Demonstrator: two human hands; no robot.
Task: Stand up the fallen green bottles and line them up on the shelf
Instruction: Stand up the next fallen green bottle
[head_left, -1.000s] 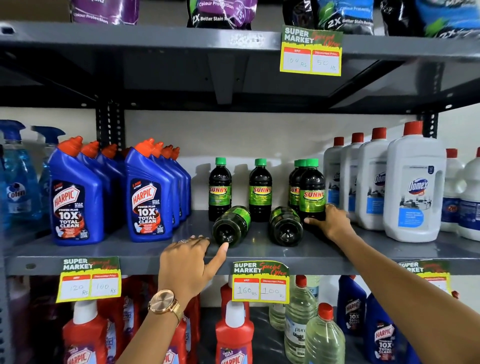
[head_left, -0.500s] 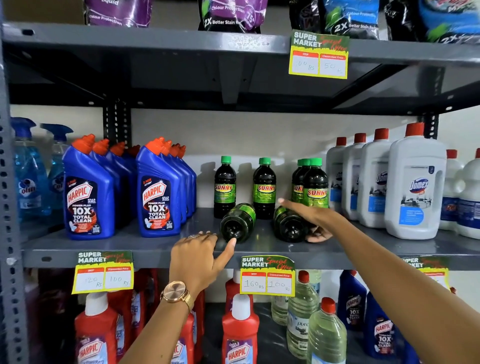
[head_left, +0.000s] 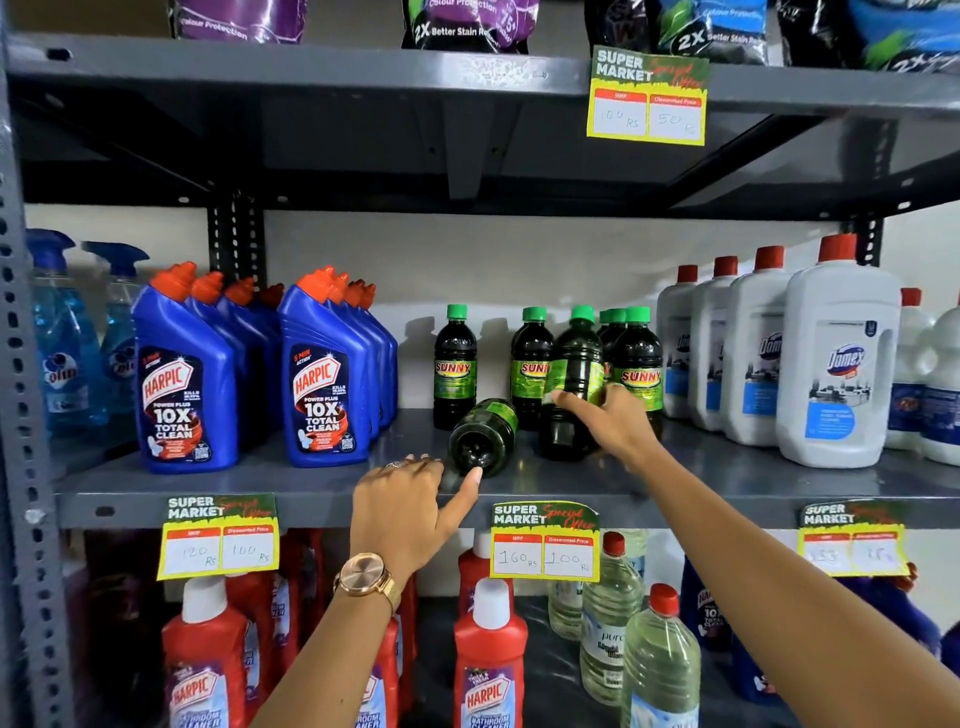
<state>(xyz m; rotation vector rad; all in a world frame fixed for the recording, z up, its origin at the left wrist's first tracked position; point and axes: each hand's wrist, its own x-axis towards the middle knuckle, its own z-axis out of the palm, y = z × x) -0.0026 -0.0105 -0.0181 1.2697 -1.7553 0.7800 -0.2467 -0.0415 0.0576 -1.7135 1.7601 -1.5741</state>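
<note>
Dark bottles with green caps and green Sunny labels stand at the middle of the grey shelf (head_left: 270, 478). One fallen bottle (head_left: 485, 434) lies on its side, base toward me. My left hand (head_left: 410, 506) rests at the shelf's front edge, its thumb touching that bottle's base. My right hand (head_left: 608, 421) grips another green bottle (head_left: 574, 374), which is nearly upright and tilted slightly, in front of the standing ones. Standing bottles are at the left (head_left: 455, 364), the middle (head_left: 530, 358) and the right (head_left: 638, 364).
Blue Harpic bottles (head_left: 322, 379) stand to the left, white Domex bottles (head_left: 836, 364) to the right. An upper shelf (head_left: 363, 67) hangs close overhead. Price tags (head_left: 545, 540) hang from the shelf edge. Red and clear bottles fill the lower shelf.
My right hand has taken hold of the right fallen bottle and tipped it up from lying to nearly upright. My left hand has stayed by the other fallen bottle.
</note>
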